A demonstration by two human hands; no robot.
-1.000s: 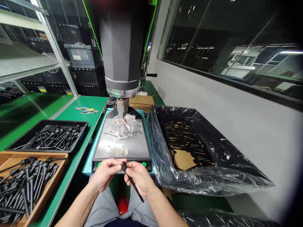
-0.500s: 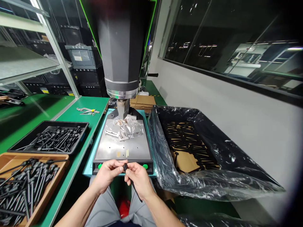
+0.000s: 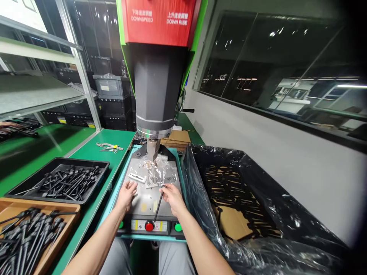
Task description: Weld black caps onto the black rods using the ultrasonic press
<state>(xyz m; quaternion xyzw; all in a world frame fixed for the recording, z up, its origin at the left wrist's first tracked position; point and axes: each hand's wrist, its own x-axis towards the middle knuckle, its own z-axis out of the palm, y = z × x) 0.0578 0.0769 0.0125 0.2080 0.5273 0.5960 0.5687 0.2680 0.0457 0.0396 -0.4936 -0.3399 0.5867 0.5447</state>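
Observation:
My right hand (image 3: 173, 198) pinches the head end of a slender black rod-shaped part (image 3: 158, 207). Its stem slants down over the front of a machine's metal plate (image 3: 137, 200). To the left, above the same plate, my left hand (image 3: 126, 195) is open with its fingers apart and nothing in it. Beyond both hands, crumpled clear plastic (image 3: 164, 171) covers the fixture under the machine's grey press head (image 3: 155, 91). A small white slotted piece (image 3: 137, 177) lies on the plate near my left fingertips.
On the left stand a black tray (image 3: 99, 185) and an orange tray (image 3: 64, 208), both heaped with similar black parts. At right, a plastic-lined box (image 3: 197, 179) holds rows of them on cardboard. Red (image 3: 149, 226) and green (image 3: 178, 227) buttons line the machine's front edge.
Both hands have moved forward from the front edge to over the plate. They have come apart: my left hand has let go of the black part, and my right keeps it. The view has tilted up.

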